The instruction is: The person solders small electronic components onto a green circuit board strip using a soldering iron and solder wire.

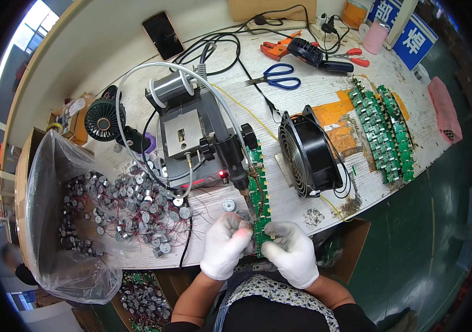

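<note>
A long strip of green circuit boards [258,200] runs toward me under the tip of a soldering iron [238,176], which is held in a bench stand. My left hand [224,247], in a white glove, is closed in a pinch at the strip's left edge; what its fingertips hold is hidden. On the other side my gloved right hand [292,253] has thumb and forefinger closed on the strip's right edge near its front end. Just beyond my left hand lies a small round motor [229,205]. The stand [183,135] carries a solder wire spool [172,88].
Many small motors with red wires [144,207] spill from a plastic-lined box [53,221] at left. A black fan [310,152] stands right of the strip. Farther right lie more circuit board strips [377,130]. Blue scissors [280,77], pliers [280,47] and a phone [162,36] lie behind.
</note>
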The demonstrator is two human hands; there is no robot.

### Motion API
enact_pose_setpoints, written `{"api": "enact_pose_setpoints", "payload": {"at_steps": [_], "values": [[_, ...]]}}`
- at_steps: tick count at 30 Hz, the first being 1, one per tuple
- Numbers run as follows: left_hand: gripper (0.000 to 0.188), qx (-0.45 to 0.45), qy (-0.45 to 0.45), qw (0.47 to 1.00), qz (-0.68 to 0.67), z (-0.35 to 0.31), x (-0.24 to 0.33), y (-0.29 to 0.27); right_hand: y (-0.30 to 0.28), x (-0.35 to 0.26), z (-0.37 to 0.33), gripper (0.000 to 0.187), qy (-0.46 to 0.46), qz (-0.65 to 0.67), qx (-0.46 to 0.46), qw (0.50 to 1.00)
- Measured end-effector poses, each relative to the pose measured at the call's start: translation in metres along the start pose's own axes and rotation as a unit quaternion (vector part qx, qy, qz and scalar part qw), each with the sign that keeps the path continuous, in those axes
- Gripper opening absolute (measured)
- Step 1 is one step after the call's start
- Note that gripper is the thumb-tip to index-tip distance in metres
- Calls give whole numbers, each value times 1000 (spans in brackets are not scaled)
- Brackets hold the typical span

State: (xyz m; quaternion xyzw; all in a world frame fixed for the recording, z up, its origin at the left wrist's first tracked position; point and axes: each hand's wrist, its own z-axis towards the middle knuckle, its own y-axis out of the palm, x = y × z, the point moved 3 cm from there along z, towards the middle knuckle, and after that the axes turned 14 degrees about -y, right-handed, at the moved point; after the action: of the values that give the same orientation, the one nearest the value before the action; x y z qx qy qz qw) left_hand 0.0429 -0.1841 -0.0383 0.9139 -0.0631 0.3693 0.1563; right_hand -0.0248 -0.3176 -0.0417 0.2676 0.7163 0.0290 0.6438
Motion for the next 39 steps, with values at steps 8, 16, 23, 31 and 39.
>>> {"api": "enact_pose_setpoints", "payload": {"at_steps": [8, 16, 23, 31, 39], "values": [[13, 18, 12, 999, 28, -2, 5, 7, -3, 8, -1, 29, -45, -63, 7, 997], [11, 45, 15, 998, 45, -1, 5, 8, -2, 8, 0, 30, -67, -125, -21, 990], [10, 58, 41, 997, 30, -1, 8, 13, 1, -8, 1, 29, -184, -187, -35, 964], [10, 83, 70, 991, 73, -1, 7, 11, 5, -12, 1, 27, -259, -250, -37, 932], [12, 117, 76, 981, 134, 5, 1, 7, 1, -3, 0, 28, -190, -219, -18, 957]]}}
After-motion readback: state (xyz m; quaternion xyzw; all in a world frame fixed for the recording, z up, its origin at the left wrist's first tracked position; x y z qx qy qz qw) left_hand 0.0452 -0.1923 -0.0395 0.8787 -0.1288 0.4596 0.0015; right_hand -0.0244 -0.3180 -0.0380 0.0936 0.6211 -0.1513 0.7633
